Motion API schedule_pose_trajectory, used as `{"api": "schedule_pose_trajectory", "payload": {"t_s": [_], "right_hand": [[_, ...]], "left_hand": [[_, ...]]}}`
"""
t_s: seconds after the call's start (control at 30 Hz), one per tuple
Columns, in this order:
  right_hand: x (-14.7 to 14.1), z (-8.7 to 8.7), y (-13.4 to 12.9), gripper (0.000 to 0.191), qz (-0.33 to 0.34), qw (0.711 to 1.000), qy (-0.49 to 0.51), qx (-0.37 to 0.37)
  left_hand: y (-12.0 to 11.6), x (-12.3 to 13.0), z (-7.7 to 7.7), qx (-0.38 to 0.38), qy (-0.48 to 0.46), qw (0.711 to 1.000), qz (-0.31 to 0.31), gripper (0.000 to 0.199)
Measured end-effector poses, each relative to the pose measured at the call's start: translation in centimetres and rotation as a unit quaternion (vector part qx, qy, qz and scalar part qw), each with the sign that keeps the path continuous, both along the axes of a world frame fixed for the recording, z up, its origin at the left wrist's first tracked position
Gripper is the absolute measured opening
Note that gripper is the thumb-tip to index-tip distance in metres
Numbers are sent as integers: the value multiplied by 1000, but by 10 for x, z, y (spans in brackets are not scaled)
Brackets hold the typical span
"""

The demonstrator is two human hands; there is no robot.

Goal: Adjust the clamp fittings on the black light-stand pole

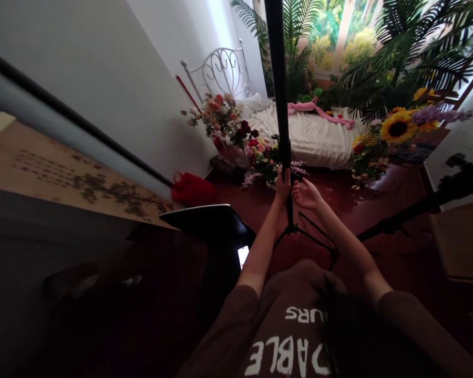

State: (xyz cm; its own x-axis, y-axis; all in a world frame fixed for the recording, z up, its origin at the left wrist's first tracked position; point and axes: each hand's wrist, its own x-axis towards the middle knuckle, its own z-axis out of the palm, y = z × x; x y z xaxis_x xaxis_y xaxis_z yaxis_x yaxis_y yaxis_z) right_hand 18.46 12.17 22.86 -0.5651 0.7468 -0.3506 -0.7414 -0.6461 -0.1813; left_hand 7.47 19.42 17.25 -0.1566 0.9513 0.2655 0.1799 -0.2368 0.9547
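glossy red flr [343, 195], straight blk pole [283, 105], l hand [283, 185] wrapped round

Dim foreground, bright window [343, 38] beyond

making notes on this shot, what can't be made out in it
All in the head view:
Top of the black pole: cut off by the upper edge.
Right hand: too small and blurred to tell whether its fingertips touch the pole.
Marks on the painted panel: too small and blurred to read.
Lit screen: glare washes out its content.
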Motion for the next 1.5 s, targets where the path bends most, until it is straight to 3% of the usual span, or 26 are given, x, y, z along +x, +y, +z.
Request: {"api": "schedule_pose_trajectory", "payload": {"t_s": [0.17, 0.43, 0.57, 0.63, 0.73, 0.8, 0.93, 0.97, 1.03, 1.13, 1.27, 1.5], "right_hand": [[6, 3, 7, 48, -7, 997, 72, 6], [12, -3, 14, 41, 3, 997, 76, 30], [10, 0, 26, 37, -15, 996, -74, 55], [9, 1, 30, 36, -25, 977, -194, 86], [9, 0, 29, 33, -103, 903, -376, 180], [10, -2, 24, 30, -169, 808, -498, 266], [16, -6, 12, 22, -216, 562, -685, 409], [16, -7, 9, 19, -220, 518, -706, 431], [16, -8, 1, 14, -220, 477, -716, 460], [14, -5, -9, 16, -199, 496, -698, 477], [12, 1, -17, 33, -163, 525, -692, 468], [15, -6, -15, 44, -194, 543, -687, 442]], "left_hand": [[-2, 1, 4, -18, -32, 999, 12, 64], [-2, 2, 0, 8, -20, 999, 25, 71], [-1, 2, 0, 20, -15, 999, 20, 65], [-1, 2, 1, 24, -13, 1000, 15, 62], [-2, 3, 3, 26, -19, 999, 22, 61], [-4, 3, 4, 30, -18, 999, 21, 63], [-7, -3, 7, 53, -1, 999, 1, 64], [-7, -5, 9, 62, 3, 998, -4, 63], [-7, -8, 18, 83, 7, 996, -13, 60], [-4, -7, 37, 112, -8, 993, -23, 53], [1, 2, 68, 124, -56, 990, -19, 47], [15, 7, 110, 157, -110, 981, -39, 41]]}}
